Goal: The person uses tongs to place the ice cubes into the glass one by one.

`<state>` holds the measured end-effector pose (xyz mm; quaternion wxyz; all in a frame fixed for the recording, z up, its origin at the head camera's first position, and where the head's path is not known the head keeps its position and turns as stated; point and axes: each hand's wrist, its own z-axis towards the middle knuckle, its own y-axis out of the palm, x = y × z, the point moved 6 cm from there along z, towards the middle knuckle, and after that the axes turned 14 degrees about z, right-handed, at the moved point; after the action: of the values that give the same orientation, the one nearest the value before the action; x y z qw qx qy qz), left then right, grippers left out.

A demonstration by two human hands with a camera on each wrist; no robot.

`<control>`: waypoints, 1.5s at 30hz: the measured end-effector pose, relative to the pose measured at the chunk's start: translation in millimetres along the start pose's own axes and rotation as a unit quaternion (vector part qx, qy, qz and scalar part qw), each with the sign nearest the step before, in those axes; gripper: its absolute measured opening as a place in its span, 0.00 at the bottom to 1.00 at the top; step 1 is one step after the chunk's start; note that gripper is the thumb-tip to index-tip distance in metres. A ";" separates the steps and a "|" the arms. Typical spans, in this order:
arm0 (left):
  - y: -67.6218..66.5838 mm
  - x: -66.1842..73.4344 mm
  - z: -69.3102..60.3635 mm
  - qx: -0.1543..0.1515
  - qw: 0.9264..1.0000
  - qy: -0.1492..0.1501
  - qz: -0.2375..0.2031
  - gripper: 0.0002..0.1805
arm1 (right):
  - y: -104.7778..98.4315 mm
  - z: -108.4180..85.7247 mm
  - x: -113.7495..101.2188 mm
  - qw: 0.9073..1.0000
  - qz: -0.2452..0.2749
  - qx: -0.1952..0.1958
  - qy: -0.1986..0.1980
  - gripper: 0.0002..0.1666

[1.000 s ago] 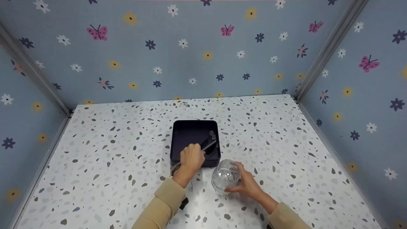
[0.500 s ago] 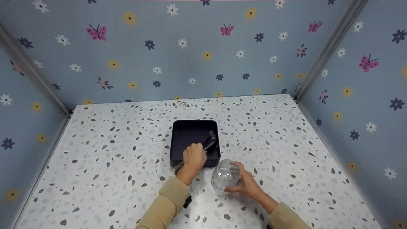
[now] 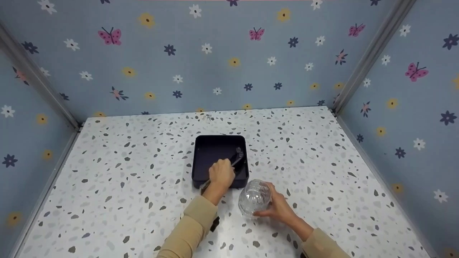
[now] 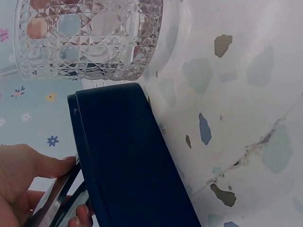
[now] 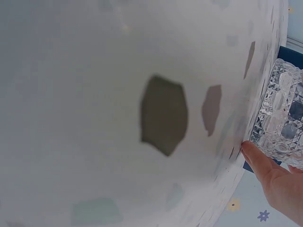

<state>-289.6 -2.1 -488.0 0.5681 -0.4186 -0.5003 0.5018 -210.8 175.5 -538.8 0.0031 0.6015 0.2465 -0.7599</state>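
Note:
Over the near part of a dark square box point(image 3: 211, 147), my left hand point(image 3: 221, 175) grips a pair of metal tongs point(image 4: 60, 198). The tongs' tips point to the box's right side, close to small clear pieces point(image 3: 239, 150) that look like ice cubes. Whether the tips touch them, I cannot tell. A clear cut-glass tumbler point(image 3: 254, 197) stands on the table just in front of the box's near right corner. My right hand point(image 3: 279, 208) holds the tumbler from its right side, thumb toward me and fingers behind. In the right wrist view, fingers point(image 5: 258, 158) lie along the glass near its base.
The white speckled tabletop point(image 3: 136, 200) reaches to a blue flowered panel point(image 3: 215, 46) at the back. Similar panels close off the left and right sides. A thin crack-like line point(image 4: 255, 144) crosses the table in the left wrist view.
My left hand has shifted a little to the right and away from me, and the tongs' tips sit nearer the clear pieces. The right hand and tumbler have stayed still.

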 end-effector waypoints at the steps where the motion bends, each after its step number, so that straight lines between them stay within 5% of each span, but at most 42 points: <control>1: 0.6 0.3 0.5 -0.001 1.000 0.000 -0.001 0.08 | 0.1 -0.3 -5.5 1.000 0.003 0.000 0.001 0.54; 35: 3.9 8.3 9.4 0.043 0.998 -0.009 0.054 0.05 | -0.6 0.3 5.9 1.000 -0.008 0.001 -0.008 0.56; 45: 5.0 7.6 12.1 0.035 0.997 -0.001 0.062 0.12 | -1.0 0.0 6.6 1.000 0.001 0.000 -0.012 0.55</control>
<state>-302.3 5.9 -490.0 0.5497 -0.4285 -0.4561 0.5533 -212.9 178.3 -544.5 0.0061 0.5927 0.2459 -0.7670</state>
